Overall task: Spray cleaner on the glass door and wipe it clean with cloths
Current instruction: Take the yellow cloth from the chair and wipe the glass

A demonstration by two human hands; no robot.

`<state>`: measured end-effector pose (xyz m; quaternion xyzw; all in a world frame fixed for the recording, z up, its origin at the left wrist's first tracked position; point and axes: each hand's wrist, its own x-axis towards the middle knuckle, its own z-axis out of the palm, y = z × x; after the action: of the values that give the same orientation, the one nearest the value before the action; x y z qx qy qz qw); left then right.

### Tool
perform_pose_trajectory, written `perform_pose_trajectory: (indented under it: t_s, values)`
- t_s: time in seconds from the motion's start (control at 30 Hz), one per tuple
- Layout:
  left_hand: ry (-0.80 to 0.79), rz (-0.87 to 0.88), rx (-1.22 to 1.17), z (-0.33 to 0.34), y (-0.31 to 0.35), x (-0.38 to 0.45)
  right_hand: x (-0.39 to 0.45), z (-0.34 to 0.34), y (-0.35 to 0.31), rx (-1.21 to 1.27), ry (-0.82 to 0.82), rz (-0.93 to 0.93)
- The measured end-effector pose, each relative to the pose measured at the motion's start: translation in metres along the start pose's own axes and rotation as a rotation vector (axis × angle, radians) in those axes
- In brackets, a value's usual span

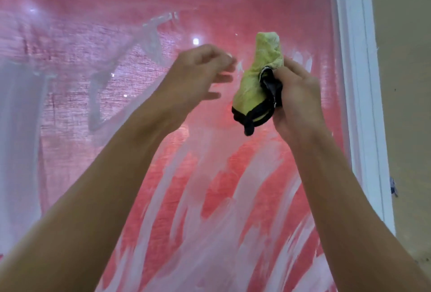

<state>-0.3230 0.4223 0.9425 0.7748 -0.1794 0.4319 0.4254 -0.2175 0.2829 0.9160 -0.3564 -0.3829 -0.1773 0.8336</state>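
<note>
The glass door [210,186] fills the view, with a pink-red fabric behind it and white streaks of cleaner smeared over its lower half. My right hand [296,98] grips a bunched yellow-green cloth [254,77] with black trim, held upright just in front of the glass. My left hand [200,74] hovers a little to the left of the cloth, fingers loosely spread and blurred, holding nothing. No spray bottle is in view.
The door's white frame [363,105] runs down the right side, with a beige wall [408,105] beyond it. A reflection of clear plastic or pale fabric [21,128] shows on the left part of the glass.
</note>
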Motion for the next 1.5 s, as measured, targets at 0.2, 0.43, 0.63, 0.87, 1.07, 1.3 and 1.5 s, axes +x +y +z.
perform_pose_trajectory:
  t_s: [0.2,0.43,0.63,0.87,1.07,1.3,1.5]
  values:
    - [0.100,0.144,0.232,-0.008,-0.014,0.007,-0.004,0.046,0.000,0.044,-0.048,0.043]
    - [0.110,0.266,0.330,-0.041,-0.012,0.024,0.045,0.069,-0.006,-0.440,0.103,-0.262]
    - [0.324,0.437,0.643,-0.093,-0.006,0.036,0.110,0.105,-0.017,-0.805,0.292,-0.493]
    - [0.542,0.557,0.702,-0.147,0.010,0.030,0.107,0.162,-0.006,-0.966,0.182,-0.724]
    - [0.565,0.520,0.716,-0.181,0.009,0.020,0.091,0.182,0.008,-0.865,0.054,-1.010]
    - [0.592,0.504,0.739,-0.206,0.003,0.002,0.075,0.192,0.021,-0.831,0.066,-1.014]
    - [0.557,0.522,0.742,-0.212,-0.004,0.000,0.084,0.182,0.008,-0.915,0.040,-0.990]
